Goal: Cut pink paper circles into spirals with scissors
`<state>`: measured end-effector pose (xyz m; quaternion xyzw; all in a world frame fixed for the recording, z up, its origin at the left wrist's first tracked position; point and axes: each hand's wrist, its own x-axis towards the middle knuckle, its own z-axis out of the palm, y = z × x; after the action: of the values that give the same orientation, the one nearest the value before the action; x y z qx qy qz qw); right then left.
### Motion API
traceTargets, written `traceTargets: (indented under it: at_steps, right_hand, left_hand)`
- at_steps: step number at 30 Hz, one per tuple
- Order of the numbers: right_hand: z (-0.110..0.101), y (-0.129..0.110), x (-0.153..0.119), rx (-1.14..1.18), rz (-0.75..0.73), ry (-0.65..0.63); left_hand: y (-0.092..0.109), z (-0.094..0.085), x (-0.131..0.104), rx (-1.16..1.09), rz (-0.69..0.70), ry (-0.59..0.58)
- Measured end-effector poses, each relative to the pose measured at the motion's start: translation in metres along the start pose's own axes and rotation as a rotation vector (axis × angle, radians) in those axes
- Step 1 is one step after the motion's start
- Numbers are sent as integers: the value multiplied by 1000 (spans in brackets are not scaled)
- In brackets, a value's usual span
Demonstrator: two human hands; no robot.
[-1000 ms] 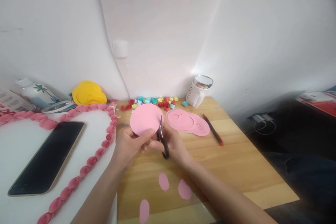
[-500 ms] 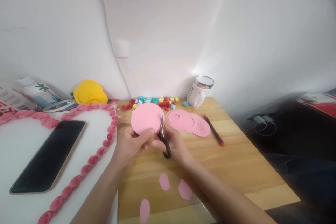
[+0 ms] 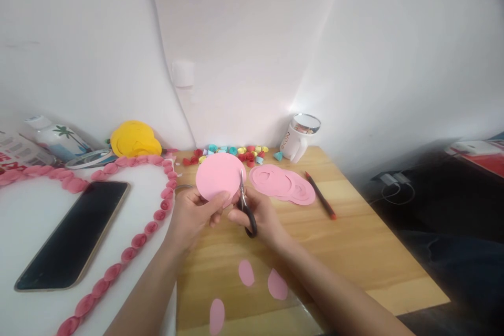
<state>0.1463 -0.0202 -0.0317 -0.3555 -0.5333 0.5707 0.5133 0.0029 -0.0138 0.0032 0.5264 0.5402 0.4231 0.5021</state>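
A round pink paper disc (image 3: 218, 177) is pinched at its lower edge by my left hand (image 3: 197, 214). My right hand (image 3: 260, 215) grips black-handled scissors (image 3: 249, 220), whose blades point up over the disc's right side. Just right of the disc, several pink paper circles with curved cuts (image 3: 271, 180) overlap on the wooden table (image 3: 354, 252). Nearer the front edge lie three small pink paper pieces, one of them an oval (image 3: 217, 316).
On the left, a phone (image 3: 73, 236) rests on a white board (image 3: 23, 220) bordered with pink paper roses. Small coloured paper rolls (image 3: 233, 150) line the back, beside a white mug (image 3: 295, 139). A dark pen (image 3: 321, 197) lies right; yellow paper (image 3: 135, 139) stands back left.
The disc has shifted very slightly left and up in my left hand. The scissor blades have moved slightly left and up at its right side.
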Motion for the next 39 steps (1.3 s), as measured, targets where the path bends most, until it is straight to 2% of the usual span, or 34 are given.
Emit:
traceTargets:
  at_steps: [7, 12, 17, 23, 39]
  right_hand:
    - [-2, 2, -1, 22, 30, 5]
    - [1, 5, -1, 20, 36, 2]
    - [5, 7, -2, 112, 17, -97]
    - [0, 4, -1, 30, 21, -24]
    - [-1, 2, -1, 2, -9, -47]
  left_hand:
    - [-1, -2, 3, -57, 45, -3]
    - [1, 1, 2, -142, -2, -32]
    - [-5, 3, 2, -97, -12, 42]
    - [-6, 3, 2, -10, -46, 37]
    - [1, 3, 0, 7, -35, 10]
